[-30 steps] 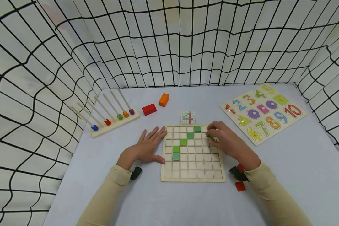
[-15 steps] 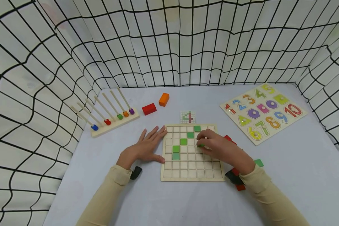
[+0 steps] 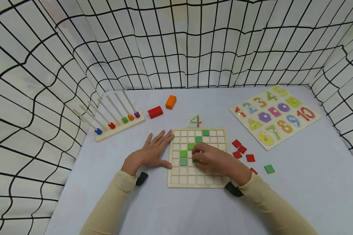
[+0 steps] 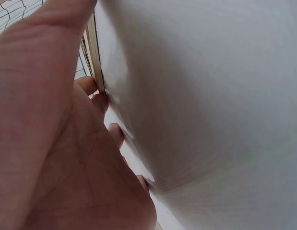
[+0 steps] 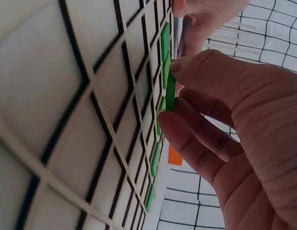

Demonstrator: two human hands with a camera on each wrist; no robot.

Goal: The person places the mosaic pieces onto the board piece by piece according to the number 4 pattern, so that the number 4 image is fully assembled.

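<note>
A square wooden grid board [image 3: 200,185] lies mid-table, with several green tiles set in its cells in a stepped diagonal, among them a green tile [image 3: 206,133] in the top row. My right hand [image 3: 213,160] is over the middle of the board and pinches a green square tile [image 5: 171,91] between thumb and fingertips, its thin edge showing in the right wrist view. My left hand [image 3: 151,153] rests flat on the table, fingers spread, with thumb and fingertips at the board's left edge. In the left wrist view its fingertips meet the board's side [image 4: 93,48].
Several red tiles [image 3: 237,154] and a green tile [image 3: 269,168] lie right of the board. A small pattern card [image 3: 195,120] is behind it. Red block [image 3: 155,112], orange block [image 3: 171,102], peg stand [image 3: 120,128] and number puzzle [image 3: 275,117] stand farther back. Black netting [image 3: 182,58] surrounds the table.
My right hand has moved left and nearer across the board, from its upper right side to the middle, with the green tile still pinched. The left hand stays put.
</note>
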